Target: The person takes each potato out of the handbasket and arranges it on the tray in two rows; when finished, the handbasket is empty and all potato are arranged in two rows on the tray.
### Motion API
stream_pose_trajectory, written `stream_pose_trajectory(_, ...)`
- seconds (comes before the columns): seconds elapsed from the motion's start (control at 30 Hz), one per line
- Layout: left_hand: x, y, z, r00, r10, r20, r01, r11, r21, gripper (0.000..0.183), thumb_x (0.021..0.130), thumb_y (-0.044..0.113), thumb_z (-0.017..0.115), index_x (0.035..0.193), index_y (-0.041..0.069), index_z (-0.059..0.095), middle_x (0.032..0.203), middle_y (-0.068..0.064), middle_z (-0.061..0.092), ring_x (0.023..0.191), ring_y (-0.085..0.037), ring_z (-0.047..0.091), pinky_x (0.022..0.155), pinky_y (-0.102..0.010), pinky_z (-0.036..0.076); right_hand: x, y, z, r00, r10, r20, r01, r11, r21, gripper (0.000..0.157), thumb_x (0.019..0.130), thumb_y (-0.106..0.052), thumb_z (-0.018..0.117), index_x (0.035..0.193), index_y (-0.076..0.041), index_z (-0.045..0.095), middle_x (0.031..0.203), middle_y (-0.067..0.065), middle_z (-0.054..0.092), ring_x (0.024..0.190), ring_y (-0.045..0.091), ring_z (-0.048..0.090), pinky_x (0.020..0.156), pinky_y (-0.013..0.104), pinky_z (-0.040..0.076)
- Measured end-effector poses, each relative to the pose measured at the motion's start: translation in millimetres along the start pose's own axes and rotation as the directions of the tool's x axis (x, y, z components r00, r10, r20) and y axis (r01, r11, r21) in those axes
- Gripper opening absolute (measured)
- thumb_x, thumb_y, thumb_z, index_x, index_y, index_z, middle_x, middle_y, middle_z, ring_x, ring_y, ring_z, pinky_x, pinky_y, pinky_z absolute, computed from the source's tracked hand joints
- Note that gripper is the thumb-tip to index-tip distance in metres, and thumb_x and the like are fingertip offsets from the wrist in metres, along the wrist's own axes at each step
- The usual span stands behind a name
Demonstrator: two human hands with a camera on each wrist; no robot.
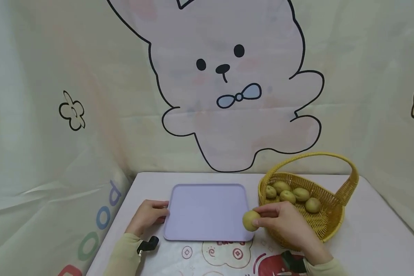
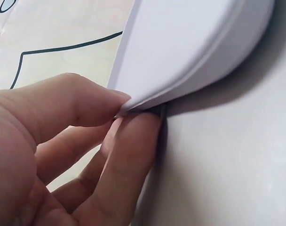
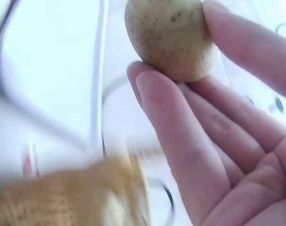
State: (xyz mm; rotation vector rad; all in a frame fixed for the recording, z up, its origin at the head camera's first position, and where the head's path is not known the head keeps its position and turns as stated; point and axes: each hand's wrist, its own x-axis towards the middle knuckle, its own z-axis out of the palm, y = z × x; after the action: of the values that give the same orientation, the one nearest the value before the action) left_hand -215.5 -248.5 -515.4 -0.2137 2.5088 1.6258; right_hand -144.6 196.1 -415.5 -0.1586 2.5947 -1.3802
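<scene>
In my right hand (image 1: 285,223) I hold a small yellowish potato (image 1: 250,220) between thumb and fingers, over the right edge of a pale lilac tray (image 1: 207,212). Brown specks dot the potato (image 3: 169,35) in the right wrist view. My left hand (image 1: 149,215) grips the tray's left rim. Thumb and fingers pinch that rim (image 2: 180,87) in the left wrist view. The tray's surface is bare. Just right of the tray stands a yellow woven basket (image 1: 326,226), partly behind my right hand. Several more potatoes (image 1: 301,194) lie inside it.
The basket's tall arched handle (image 1: 317,154) rises above its rim. A white table (image 1: 365,230) carries everything, with a printed cartoon sheet (image 1: 224,255) at the front. Behind it hangs a cloth backdrop (image 1: 227,126) with a drawn animal.
</scene>
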Motion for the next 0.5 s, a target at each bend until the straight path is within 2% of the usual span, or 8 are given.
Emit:
stream_pose_trajectory(0.1, -0.9, -1.8, -0.5, 1.000, 0.000, -0.004, 0.000, 1.000, -0.008, 0.038, 0.086, 0.007, 0.083, 0.124, 0.002, 0.081, 0.113, -0.016, 0.081, 0.084, -0.019, 0.076, 0.074, -0.033, 0.067, 21, -11, 30.3, 1.000, -0.024, 0.021, 0.022, 0.998, 0.063, 0.040, 0.087, -0.031, 0.091, 0.120, -0.010, 0.083, 0.113, 0.005, 0.083, 0.106, 0.016, 0.077, 0.090, 0.033, 0.062)
stream_pose_trajectory(0.2, -0.6, -2.7, -1.2, 1.000, 0.013, 0.000, -0.013, 1.000, -0.018, 0.038, 0.085, 0.007, 0.083, 0.123, 0.002, 0.081, 0.115, -0.016, 0.081, 0.086, -0.018, 0.076, 0.075, -0.033, 0.068, 50, -23, 58.5, 0.999, -0.028, 0.018, 0.027, 0.996, 0.085, 0.036, 0.086, -0.030, 0.092, 0.116, -0.011, 0.084, 0.110, 0.004, 0.084, 0.100, 0.016, 0.078, 0.086, 0.036, 0.061)
stream_pose_trajectory(0.37, 0.2, -4.0, -3.5, 1.000, 0.015, 0.028, -0.014, 0.999, -0.042, 0.039, 0.085, 0.007, 0.083, 0.124, 0.003, 0.081, 0.118, -0.017, 0.080, 0.086, -0.017, 0.076, 0.076, -0.032, 0.067, 100, -38, 100.9, 1.000, -0.018, 0.007, 0.017, 0.995, 0.095, 0.031, 0.084, -0.027, 0.093, 0.109, -0.011, 0.086, 0.101, 0.003, 0.084, 0.084, 0.014, 0.075, 0.075, 0.032, 0.061)
stream_pose_trajectory(0.5, 1.2, -6.4, -5.3, 0.999, 0.010, 0.041, -0.008, 0.999, -0.042, 0.039, 0.085, 0.008, 0.084, 0.125, 0.004, 0.081, 0.119, -0.016, 0.080, 0.083, -0.017, 0.076, 0.075, -0.031, 0.067, 133, -47, 127.5, 1.000, 0.003, 0.009, -0.003, 0.995, 0.100, 0.030, 0.082, -0.022, 0.094, 0.107, -0.009, 0.086, 0.103, 0.005, 0.083, 0.082, 0.013, 0.074, 0.073, 0.028, 0.062)
